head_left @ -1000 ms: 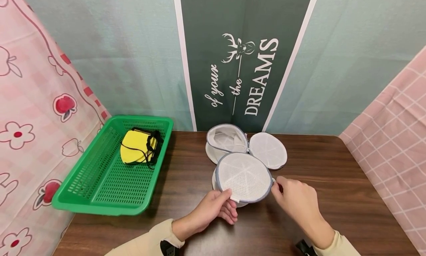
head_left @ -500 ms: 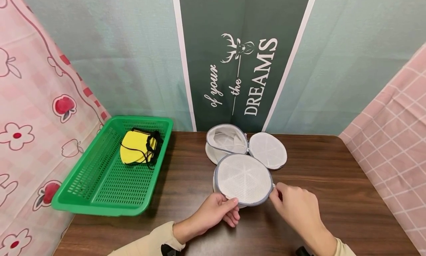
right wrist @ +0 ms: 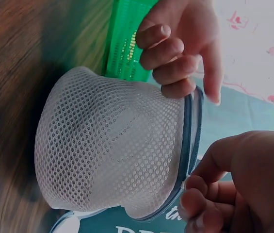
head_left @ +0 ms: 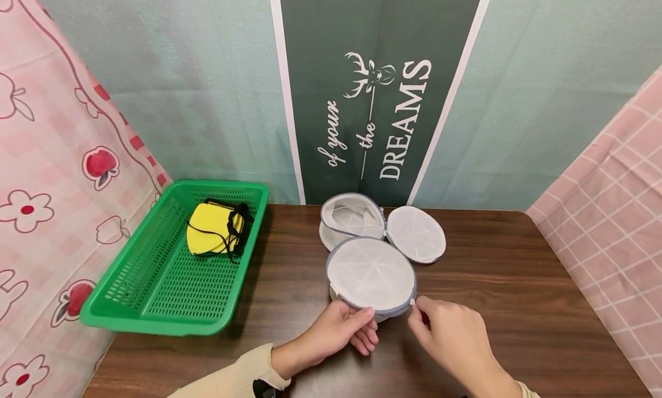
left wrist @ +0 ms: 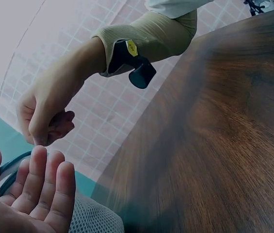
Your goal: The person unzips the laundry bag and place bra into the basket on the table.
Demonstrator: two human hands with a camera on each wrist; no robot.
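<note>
A round white mesh laundry bag (head_left: 369, 274) with a grey-blue zipped rim stands on the table, its lid lying over the top. At the rim's near edge my left hand (head_left: 338, 332) pinches it, thumb above and fingers against the mesh side. My right hand (head_left: 455, 337) pinches the zipper pull (head_left: 412, 302) at the near right of the rim. The right wrist view shows the mesh wall (right wrist: 107, 141) bulging between table and zipper. Behind stands a second mesh laundry bag (head_left: 333, 240), unzipped, with its round lid (head_left: 416, 234) folded out to the right.
On the left is a green plastic basket (head_left: 243, 271) holding a yellow item (head_left: 209, 228) with black cords. A wooden table (head_left: 538, 306) extends to both sides. Curtains hang behind it, a dark green printed panel (head_left: 372, 19) in the middle, pink cloth at either side.
My right hand has moved left and nearer along the rim with the zipper pull. The held bag has turned and shifted slightly left; my left hand has moved slightly right. The rear bag is unchanged.
</note>
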